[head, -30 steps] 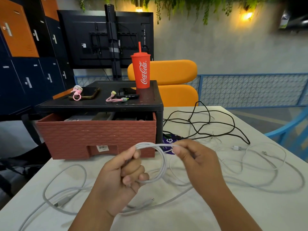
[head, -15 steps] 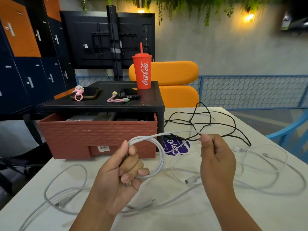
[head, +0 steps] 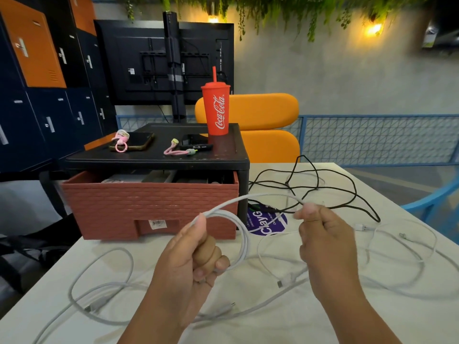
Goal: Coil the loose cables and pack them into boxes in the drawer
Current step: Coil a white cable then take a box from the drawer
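My left hand [head: 191, 254] grips a few loops of a white cable [head: 244, 240] in front of the brick-red drawer [head: 149, 207]. My right hand [head: 323, 234] pinches the same cable's free run, stretched in an arc between both hands. The drawer stands pulled out of a black cabinet [head: 159, 157], with boxes [head: 139, 177] partly visible inside. More loose white cables [head: 99, 291] lie over the white table [head: 323, 326]. A tangled black cable [head: 347, 192] lies behind my right hand.
A red Coca-Cola cup [head: 216, 108] stands on the cabinet top, beside two phones and small pink cables [head: 178, 151]. A purple round sticker [head: 265, 223] is on the table. An orange chair [head: 260, 127] stands behind; a blue chair [head: 437, 199] is at the right.
My right hand has drawn away from the left to the right, pulling a length of white cable taut between them. The left hand keeps holding the loops.
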Action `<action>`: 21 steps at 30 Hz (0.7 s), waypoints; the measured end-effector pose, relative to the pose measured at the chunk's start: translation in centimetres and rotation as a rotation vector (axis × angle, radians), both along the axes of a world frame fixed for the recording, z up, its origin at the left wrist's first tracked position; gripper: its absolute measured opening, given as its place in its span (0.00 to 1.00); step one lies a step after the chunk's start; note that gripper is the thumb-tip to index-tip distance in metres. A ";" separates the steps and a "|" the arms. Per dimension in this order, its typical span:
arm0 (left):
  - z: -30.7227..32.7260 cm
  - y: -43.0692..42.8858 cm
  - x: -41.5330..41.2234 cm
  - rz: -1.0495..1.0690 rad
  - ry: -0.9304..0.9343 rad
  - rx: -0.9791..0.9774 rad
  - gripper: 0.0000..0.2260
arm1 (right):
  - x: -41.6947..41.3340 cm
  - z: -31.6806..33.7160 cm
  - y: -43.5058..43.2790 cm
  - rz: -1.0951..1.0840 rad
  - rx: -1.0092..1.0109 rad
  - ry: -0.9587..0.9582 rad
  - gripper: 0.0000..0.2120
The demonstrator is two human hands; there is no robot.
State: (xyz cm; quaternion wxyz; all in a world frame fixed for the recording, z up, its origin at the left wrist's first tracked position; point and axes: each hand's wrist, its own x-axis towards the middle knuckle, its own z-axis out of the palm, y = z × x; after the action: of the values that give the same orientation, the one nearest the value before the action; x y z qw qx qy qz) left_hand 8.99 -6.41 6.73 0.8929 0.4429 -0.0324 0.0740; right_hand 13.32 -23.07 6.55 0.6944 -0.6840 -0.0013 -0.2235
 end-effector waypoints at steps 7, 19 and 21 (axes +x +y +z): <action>0.2 0.8 0.8 0.170 -0.016 -0.198 0.18 | -0.5 -0.6 1.3 0.360 -0.356 0.166 0.12; -0.1 1.2 0.9 0.160 -0.075 -0.175 0.16 | -1.6 -1.1 2.6 0.530 -0.718 0.176 0.09; -0.2 0.9 0.8 0.164 -0.083 -0.158 0.17 | -1.7 -1.2 2.6 0.583 -0.747 0.204 0.07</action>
State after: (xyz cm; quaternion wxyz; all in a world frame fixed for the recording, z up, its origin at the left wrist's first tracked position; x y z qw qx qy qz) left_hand 9.84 -5.48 6.52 0.9139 0.3689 -0.0270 0.1671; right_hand 11.61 -20.44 5.37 0.4317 -0.8760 -0.2051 0.0643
